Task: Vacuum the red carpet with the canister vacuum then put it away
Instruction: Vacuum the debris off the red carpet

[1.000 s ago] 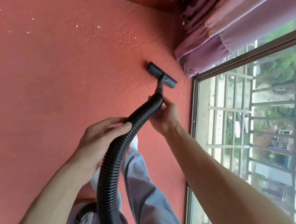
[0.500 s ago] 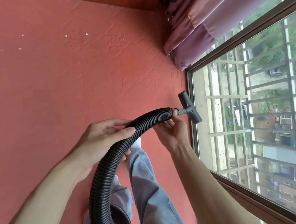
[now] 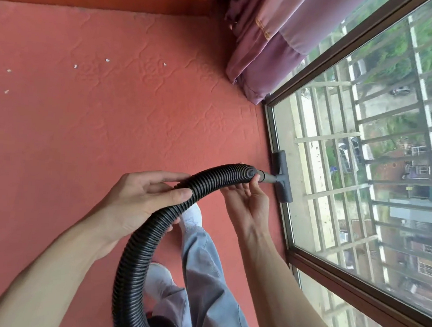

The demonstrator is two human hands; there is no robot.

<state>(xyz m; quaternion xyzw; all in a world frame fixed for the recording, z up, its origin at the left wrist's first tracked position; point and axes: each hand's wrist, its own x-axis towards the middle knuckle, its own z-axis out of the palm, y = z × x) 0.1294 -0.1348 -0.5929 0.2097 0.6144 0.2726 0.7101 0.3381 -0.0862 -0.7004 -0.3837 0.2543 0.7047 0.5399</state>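
Note:
A red embossed carpet (image 3: 105, 131) covers the floor. The black ribbed vacuum hose (image 3: 155, 225) curves up from the bottom and bends right to a dark grey brush nozzle (image 3: 282, 176), which sits at the carpet's right edge against the window frame. My left hand (image 3: 142, 199) grips the hose at its bend. My right hand (image 3: 248, 200) holds the hose's end from below, just behind the nozzle. The canister is out of view.
Several small white scraps (image 3: 107, 60) lie on the carpet at the upper left. A purple curtain (image 3: 267, 47) hangs in the far corner. A floor-level window (image 3: 361, 172) with outside bars runs along the right. My legs and white shoes (image 3: 194, 217) stand below the hose.
The nozzle has swung from the carpet near the curtain rightward and nearer, to the window frame. Both hands kept their hold on the hose. The view shifted left.

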